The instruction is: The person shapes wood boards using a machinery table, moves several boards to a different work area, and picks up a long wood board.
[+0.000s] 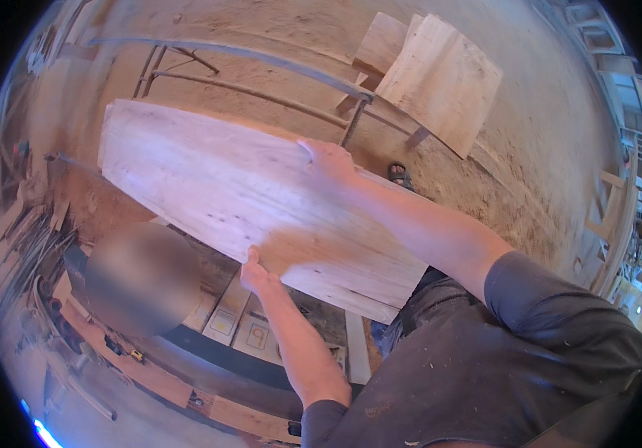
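A long, pale wooden board (201, 175) lies slantwise across the middle of the view, its near end close to my body. My left hand (258, 275) is closed on the board's left edge, with the thumb on top and the other fingers hidden underneath. On the opposite edge, my right hand (330, 160) grips the board farther along, and its fingertips are out of sight. Part of the board's far right edge lies beside a metal frame (261, 93), whose rails and legs stand on the dusty floor.
More wooden boards (444, 78) are stacked at the upper right. A sandal (399, 174) shows beside the board. At lower left are a bench with a wooden edge (164, 381), a yellow-black tape measure (136, 355) and scrap strips (33, 239). A round blur hides part of the bench.
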A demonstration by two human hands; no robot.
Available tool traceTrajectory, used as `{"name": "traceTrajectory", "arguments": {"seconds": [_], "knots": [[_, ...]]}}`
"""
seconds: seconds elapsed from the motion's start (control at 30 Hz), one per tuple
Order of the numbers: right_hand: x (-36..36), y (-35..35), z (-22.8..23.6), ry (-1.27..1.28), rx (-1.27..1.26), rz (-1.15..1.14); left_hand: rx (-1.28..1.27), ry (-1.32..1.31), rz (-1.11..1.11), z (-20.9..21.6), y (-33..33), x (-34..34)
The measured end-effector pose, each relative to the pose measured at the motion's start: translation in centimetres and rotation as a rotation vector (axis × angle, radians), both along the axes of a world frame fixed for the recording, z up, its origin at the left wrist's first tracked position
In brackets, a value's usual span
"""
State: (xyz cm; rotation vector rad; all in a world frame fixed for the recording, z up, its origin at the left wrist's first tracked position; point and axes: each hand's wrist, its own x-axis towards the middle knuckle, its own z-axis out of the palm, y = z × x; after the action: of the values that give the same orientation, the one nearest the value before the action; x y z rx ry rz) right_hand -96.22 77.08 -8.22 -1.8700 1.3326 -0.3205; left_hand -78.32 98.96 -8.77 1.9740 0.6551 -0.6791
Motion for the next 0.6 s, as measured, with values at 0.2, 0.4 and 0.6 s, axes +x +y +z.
{"name": "traceTrajectory", "arguments": {"seconds": [0.2,0.4,0.6], "knots": [[-1.8,-0.3,2.8,0.186,0.353,-0.030,-0.188,0.138,0.246,4.1,-0.8,-2.2],[-8.4,-0.1,4.9,0.197,0.358,-0.142,-0.236,0.053,0.227,5.4,-0.9,-6.4],[-17.4,-0.2,5.4,0.132,0.278,-0.440,-0.445,0.122,-0.292,5.5,-6.6,-10.9]]}}
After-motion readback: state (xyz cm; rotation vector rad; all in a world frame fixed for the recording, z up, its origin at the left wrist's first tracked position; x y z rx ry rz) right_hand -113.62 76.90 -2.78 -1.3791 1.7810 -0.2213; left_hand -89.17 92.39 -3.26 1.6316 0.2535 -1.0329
